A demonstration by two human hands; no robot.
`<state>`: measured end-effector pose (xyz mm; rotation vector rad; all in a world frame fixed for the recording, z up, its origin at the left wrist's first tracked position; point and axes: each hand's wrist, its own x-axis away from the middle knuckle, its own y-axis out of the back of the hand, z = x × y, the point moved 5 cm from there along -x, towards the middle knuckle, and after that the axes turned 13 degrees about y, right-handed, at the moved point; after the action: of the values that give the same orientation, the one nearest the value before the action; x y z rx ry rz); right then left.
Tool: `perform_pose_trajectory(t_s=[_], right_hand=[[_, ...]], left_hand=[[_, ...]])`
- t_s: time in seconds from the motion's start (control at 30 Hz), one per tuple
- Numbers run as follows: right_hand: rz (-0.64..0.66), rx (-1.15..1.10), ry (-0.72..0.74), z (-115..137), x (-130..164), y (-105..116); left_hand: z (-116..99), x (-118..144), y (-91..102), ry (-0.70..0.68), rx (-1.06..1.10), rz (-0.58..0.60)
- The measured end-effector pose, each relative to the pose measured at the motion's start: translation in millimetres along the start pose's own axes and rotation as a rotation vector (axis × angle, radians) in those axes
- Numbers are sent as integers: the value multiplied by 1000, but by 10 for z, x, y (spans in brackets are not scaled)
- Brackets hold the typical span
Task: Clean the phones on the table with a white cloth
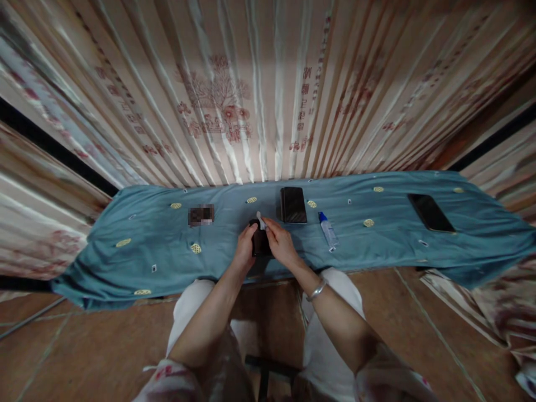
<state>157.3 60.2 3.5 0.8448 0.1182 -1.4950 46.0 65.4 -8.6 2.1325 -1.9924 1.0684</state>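
Steadiness is seemingly given to the dark flat object (262, 244), over the blue cloth (232, 206), by the left hand (245, 243) curled around its side; a pale piece (258, 215) is pinched by the right hand (280, 239), fingertips closed; the blue-capped tube (328, 231) is placed apparently for easy reach.

We see a small, near-black, flat rectangular object (262, 244) held along its left side by the left hand (245, 241). At its far end we see a slim, whitish piece (259, 218), tip pointing away, between the right hand's (280, 240) fingers; its material is unclear.
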Motion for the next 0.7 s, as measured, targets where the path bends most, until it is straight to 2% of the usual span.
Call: perform_pose_trajectory(t_s=[0.17, 0.33, 0.53, 0.7], right_hand=[[-31, -55, -102, -50, 19, -14], [50, -88, -198, -25, 91, -80], [145, -166, -130, 76, 186, -59], [164, -79, -61, 167, 225, 37]], left_hand=[[-30, -59, 1, -3, 11, -38], [-97, -131, 26, 21, 146, -62], [-180, -152, -2, 182, 388, -51], [-211, -118, -17, 200, 443, -102]])
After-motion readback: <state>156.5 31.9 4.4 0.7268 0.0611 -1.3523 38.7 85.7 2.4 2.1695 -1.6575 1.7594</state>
